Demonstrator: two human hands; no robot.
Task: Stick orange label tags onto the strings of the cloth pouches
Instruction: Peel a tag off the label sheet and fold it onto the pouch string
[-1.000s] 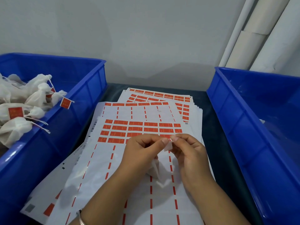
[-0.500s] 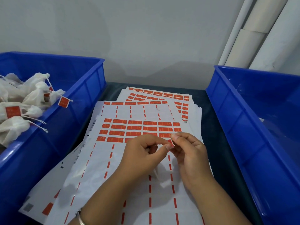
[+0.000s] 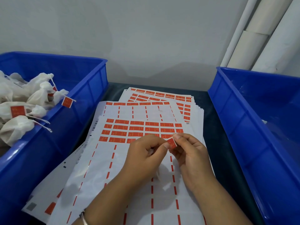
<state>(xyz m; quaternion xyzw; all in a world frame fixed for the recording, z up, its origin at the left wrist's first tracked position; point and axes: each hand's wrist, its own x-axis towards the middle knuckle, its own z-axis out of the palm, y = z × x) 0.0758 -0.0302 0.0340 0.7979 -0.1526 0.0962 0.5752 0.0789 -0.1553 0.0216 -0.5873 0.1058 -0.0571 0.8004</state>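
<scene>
i see both hands meeting over the near middle of the label sheets. the left hand (image 3: 146, 153) has its fingers curled in, thumb and forefinger pinching the left edge of an orange label tag (image 3: 171, 142). the right hand (image 3: 190, 151) pinches the same tag from the right, fingers bent around it. the tag sits between the fingertips, raised just above the top sheet (image 3: 113, 168), tilted a little. something pale shows below the left palm, but i cannot tell what it is, and i cannot make out a string at the tag.

the top sheet has four rows of orange labels (image 3: 139, 129) left at its far end; nearer to me only dashed orange strips remain. more sheets (image 3: 162, 96) fan out underneath toward the far side, all lying on a dark table (image 3: 215, 143).

on the left a blue bin (image 3: 90, 88) holds a heap of white cloth pouches (image 3: 14, 127), several with orange tags on their strings; one tagged string (image 3: 67, 102) sticks out toward the bin's right wall. on the right stands a second blue bin (image 3: 235, 114), well apart from the hands. a silver bracelet (image 3: 83, 218) sits on the left wrist.
</scene>
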